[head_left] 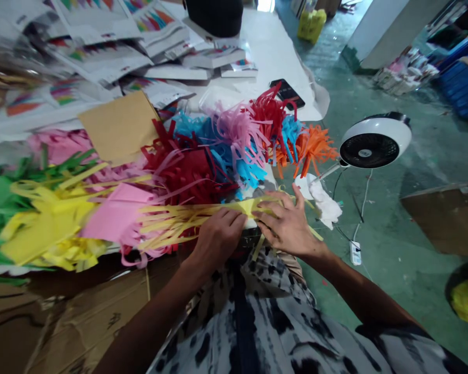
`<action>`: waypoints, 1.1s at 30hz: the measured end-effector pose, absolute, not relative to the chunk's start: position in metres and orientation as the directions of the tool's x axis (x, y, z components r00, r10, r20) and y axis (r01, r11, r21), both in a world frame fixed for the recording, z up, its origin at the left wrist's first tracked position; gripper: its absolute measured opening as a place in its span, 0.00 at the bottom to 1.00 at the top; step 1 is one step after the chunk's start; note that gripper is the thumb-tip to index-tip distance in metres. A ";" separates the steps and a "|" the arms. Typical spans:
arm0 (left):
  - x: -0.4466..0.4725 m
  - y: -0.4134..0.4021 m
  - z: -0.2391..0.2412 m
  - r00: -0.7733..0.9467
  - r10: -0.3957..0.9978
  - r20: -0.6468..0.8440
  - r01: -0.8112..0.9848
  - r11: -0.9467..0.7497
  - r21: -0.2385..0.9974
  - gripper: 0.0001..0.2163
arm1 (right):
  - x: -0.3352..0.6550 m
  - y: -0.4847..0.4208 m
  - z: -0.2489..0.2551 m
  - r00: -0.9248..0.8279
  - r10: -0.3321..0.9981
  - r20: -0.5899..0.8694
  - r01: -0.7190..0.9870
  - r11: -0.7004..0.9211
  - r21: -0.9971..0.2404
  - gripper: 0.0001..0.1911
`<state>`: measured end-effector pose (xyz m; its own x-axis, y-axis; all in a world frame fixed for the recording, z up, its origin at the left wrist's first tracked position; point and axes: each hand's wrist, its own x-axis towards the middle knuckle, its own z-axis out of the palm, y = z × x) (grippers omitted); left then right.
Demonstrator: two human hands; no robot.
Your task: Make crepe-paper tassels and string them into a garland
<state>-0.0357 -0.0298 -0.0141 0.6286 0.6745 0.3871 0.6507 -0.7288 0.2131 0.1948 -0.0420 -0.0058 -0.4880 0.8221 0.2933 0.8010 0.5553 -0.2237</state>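
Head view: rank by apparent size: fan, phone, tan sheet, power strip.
1. Tan sheet
2. Fan
3. Phone
4. Power strip
Apparent size only; camera distances differ.

The left hand [223, 228] hides part of the yellow fringed paper [183, 212]. Toward the far edge of the desk [267, 39], a black object [214, 15] is cut off; print on the packets [97, 59] is blurred.

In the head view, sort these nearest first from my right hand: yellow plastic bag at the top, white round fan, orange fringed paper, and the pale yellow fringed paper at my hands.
1. Pale yellow fringed paper, under your right hand.
2. Orange fringed paper, ahead and slightly right.
3. White round fan, farther right.
4. Yellow plastic bag, on the floor, far ahead.
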 end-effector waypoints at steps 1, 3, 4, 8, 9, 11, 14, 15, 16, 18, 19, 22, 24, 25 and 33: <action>-0.036 -0.030 -0.015 0.609 0.689 0.393 0.662 -0.715 0.226 0.06 | 0.195 -0.040 -0.007 -0.497 0.813 0.302 0.794 0.567 -0.221 0.12; -0.036 -0.029 -0.016 0.581 0.712 0.393 0.687 -0.689 0.233 0.06 | 0.196 -0.037 -0.009 -0.502 0.806 0.314 0.791 0.574 -0.210 0.11; -0.037 -0.029 -0.017 0.574 0.720 0.390 0.697 -0.680 0.229 0.06 | 0.197 -0.035 -0.009 -0.502 0.807 0.312 0.793 0.573 -0.206 0.10; -0.041 -0.028 -0.021 0.574 0.730 0.371 0.709 -0.670 0.221 0.03 | 0.200 -0.028 -0.007 -0.522 0.806 0.278 0.776 0.584 -0.238 0.11; -0.042 -0.028 -0.021 0.585 0.728 0.359 0.705 -0.675 0.219 0.03 | 0.200 -0.026 -0.006 -0.526 0.806 0.270 0.769 0.587 -0.252 0.10; -0.043 -0.029 -0.019 0.603 0.724 0.335 0.702 -0.681 0.208 0.04 | 0.202 -0.024 -0.003 -0.520 0.814 0.260 0.763 0.579 -0.286 0.07; -0.046 -0.030 -0.011 0.565 0.763 0.314 0.740 -0.637 0.216 0.04 | 0.205 -0.021 0.000 -0.484 0.843 0.235 0.774 0.537 -0.335 0.05; -0.048 -0.029 -0.008 0.538 0.787 0.301 0.759 -0.608 0.233 0.05 | 0.206 -0.020 0.001 -0.469 0.856 0.219 0.783 0.518 -0.346 0.05; -0.050 -0.029 -0.006 0.510 0.812 0.283 0.777 -0.576 0.253 0.06 | 0.206 -0.020 0.002 -0.453 0.869 0.200 0.794 0.495 -0.352 0.05; -0.055 -0.025 -0.002 0.455 0.858 0.236 0.811 -0.509 0.289 0.07 | 0.205 -0.018 0.003 -0.418 0.895 0.155 0.821 0.445 -0.357 0.06; -0.057 -0.023 0.000 0.426 0.878 0.217 0.829 -0.475 0.296 0.08 | 0.204 -0.017 0.003 -0.400 0.907 0.130 0.836 0.419 -0.355 0.06; -0.061 -0.016 0.000 0.353 0.919 0.178 0.876 -0.391 0.282 0.10 | 0.197 -0.014 0.004 -0.366 0.928 0.073 0.872 0.370 -0.322 0.08; -0.061 -0.012 -0.001 0.342 0.927 0.154 0.893 -0.372 0.255 0.11 | 0.193 -0.012 0.005 -0.362 0.931 0.046 0.892 0.360 -0.274 0.09; -0.060 -0.010 -0.001 0.347 0.927 0.141 0.896 -0.372 0.241 0.11 | 0.191 -0.011 0.005 -0.360 0.932 0.031 0.901 0.356 -0.247 0.10; -0.058 -0.008 -0.003 0.357 0.923 0.141 0.906 -0.379 0.186 0.11 | 0.184 -0.008 0.005 -0.336 0.942 -0.012 0.932 0.331 -0.149 0.14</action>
